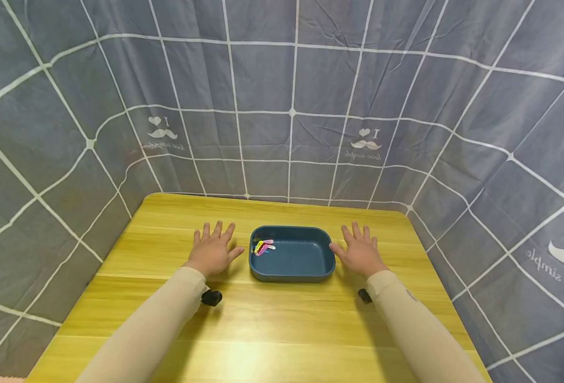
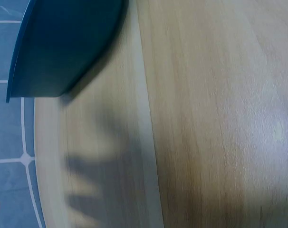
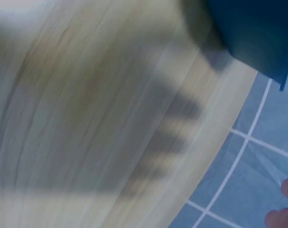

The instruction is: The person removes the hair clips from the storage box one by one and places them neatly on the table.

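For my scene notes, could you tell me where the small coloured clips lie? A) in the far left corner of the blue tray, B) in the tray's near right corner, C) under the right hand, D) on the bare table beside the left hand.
A: the coloured clips sit inside the blue tray, in its far left corner.

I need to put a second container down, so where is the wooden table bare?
The wide strip of yellow wooden table between the forearms, in front of the dark blue rectangular plastic tray, is bare. So is the band behind the tray, by the grey curtain. Beside the tray it is tight: left hand and right hand flank it.
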Tool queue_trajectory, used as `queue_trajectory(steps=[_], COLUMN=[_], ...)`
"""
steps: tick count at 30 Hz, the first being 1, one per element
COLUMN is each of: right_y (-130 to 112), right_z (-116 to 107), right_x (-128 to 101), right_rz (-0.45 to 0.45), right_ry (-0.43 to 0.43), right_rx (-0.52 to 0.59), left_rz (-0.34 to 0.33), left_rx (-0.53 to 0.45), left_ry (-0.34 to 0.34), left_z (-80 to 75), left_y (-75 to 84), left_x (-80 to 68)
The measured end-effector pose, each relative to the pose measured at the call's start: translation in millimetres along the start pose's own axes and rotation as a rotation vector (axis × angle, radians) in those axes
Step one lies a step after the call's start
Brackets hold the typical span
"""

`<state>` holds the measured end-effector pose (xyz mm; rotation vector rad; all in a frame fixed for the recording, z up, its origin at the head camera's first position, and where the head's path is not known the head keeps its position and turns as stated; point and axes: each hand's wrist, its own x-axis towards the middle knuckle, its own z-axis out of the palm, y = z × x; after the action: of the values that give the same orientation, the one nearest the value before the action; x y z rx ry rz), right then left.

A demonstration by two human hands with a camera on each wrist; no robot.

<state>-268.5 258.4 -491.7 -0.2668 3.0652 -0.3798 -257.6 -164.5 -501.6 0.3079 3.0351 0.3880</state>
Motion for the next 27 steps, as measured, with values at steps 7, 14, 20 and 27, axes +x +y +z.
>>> queue_trajectory(steps=[7,14,20,27], right_y=[-15.9,-37.0,-54.5,-71.7], right_z=[0.5,2.3,5.1,11.3], right_x=[5.9,13.5,19.7,27.1], right_rz=[-0.036,-0.08,-0.137,-0.197], right_ry=[-0.024,-0.051,-0.088,-0.11], right_rx=[0.018,-0.013,-0.023,0.013], left_rz=[0.031,0.07,0.112,0.143], left_rx=[0.047,0.064,0.061,-0.018], left_ry=[0.028,0.034,0.019,-0.009], left_z=[2.9,6.5,11.3,17.9], left_y=[8.1,12.3,14.2,19.4], left_x=[3.3,10.2,14.6,14.9])
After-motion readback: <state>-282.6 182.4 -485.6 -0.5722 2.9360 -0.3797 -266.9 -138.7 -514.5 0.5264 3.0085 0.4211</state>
